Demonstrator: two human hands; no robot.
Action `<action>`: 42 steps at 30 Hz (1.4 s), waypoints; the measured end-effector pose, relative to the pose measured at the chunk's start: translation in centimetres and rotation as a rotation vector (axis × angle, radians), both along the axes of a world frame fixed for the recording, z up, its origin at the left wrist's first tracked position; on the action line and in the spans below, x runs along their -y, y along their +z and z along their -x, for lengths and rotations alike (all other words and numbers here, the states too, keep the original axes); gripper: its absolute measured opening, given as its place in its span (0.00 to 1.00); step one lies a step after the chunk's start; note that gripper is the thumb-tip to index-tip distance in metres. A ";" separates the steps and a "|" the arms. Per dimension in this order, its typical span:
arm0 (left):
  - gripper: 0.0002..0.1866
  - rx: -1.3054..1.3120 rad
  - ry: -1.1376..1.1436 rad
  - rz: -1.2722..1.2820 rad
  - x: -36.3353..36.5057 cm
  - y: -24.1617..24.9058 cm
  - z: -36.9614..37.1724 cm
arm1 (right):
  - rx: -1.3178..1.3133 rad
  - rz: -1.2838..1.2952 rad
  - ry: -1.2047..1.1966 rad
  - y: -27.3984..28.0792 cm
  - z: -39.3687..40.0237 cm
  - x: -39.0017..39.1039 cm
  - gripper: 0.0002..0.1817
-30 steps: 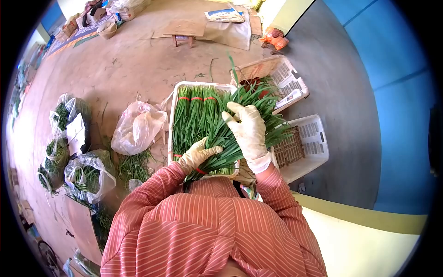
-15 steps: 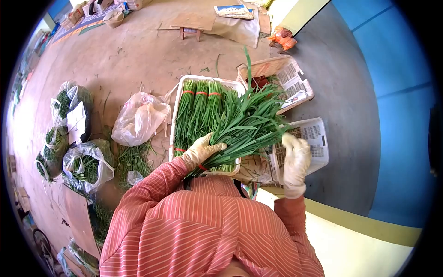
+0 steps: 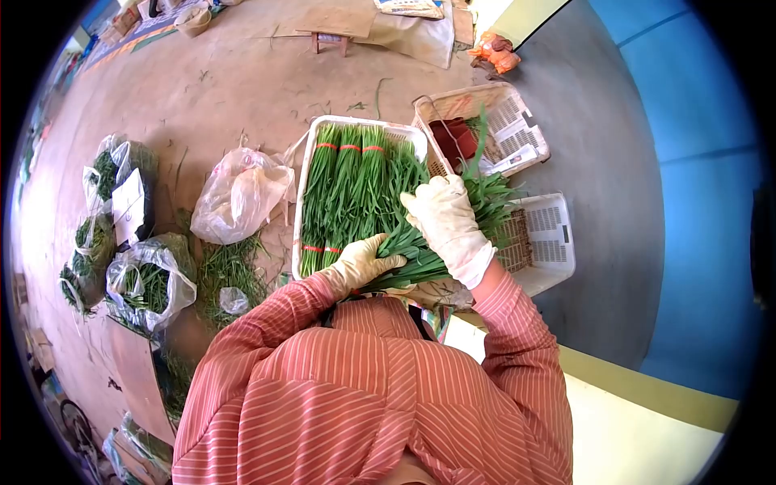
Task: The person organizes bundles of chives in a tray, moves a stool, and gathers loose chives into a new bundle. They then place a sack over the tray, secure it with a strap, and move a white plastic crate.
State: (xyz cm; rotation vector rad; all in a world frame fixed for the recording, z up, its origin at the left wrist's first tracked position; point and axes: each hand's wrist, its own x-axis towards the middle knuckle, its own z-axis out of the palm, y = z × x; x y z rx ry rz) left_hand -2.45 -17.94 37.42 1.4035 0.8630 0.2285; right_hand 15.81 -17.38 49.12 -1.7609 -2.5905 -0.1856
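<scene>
A loose bunch of Chinese chives (image 3: 416, 263) spreads rightward across my lap, its long flat leaves fanning out past the crate. My gloved left hand (image 3: 360, 264) is closed around the stalk end of it. My gloved right hand (image 3: 449, 220) lies across the leaves with its fingers curled over them; the fingertips are partly hidden. In front of me, a white plastic crate (image 3: 298, 230) holds several chive bundles (image 3: 349, 182) tied with red bands, lying side by side.
Two more plastic crates, one with a dark red item (image 3: 454, 141) and one lower crate (image 3: 550, 242), stand on the right. At left are a clear plastic bag (image 3: 242, 198), bagged greens (image 3: 149, 287) and loose trimmings (image 3: 230, 271). A low stool (image 3: 330, 38) stands farther off.
My right hand has moved left from beside the leaf tips onto the bunch. The leaves are pressed lower and to the right. My left hand keeps its hold.
</scene>
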 end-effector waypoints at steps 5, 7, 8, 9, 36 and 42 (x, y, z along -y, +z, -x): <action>0.26 0.069 0.035 0.123 0.1 -1.1 0.0 | -0.010 -0.049 0.126 -1.0 -0.7 0.2 0.03; 0.24 0.314 0.131 0.418 -0.2 -2.4 0.1 | -0.540 -0.137 -0.118 1.5 -1.2 0.5 0.04; 0.25 0.398 0.175 0.498 -0.7 -2.9 0.3 | -0.827 -0.268 -0.297 3.2 -1.3 1.1 0.05; 0.25 0.482 0.221 0.577 -1.4 -3.0 0.5 | -1.113 -0.398 -0.475 4.5 -1.6 2.2 0.05; 0.27 0.797 0.842 1.014 -3.8 -3.0 1.4 | -1.805 0.182 -0.700 -4.8 3.4 -5.2 0.18; 0.27 0.792 0.839 0.911 -3.6 -3.0 1.8 | -1.564 0.421 -0.602 -1.5 3.5 -4.7 0.35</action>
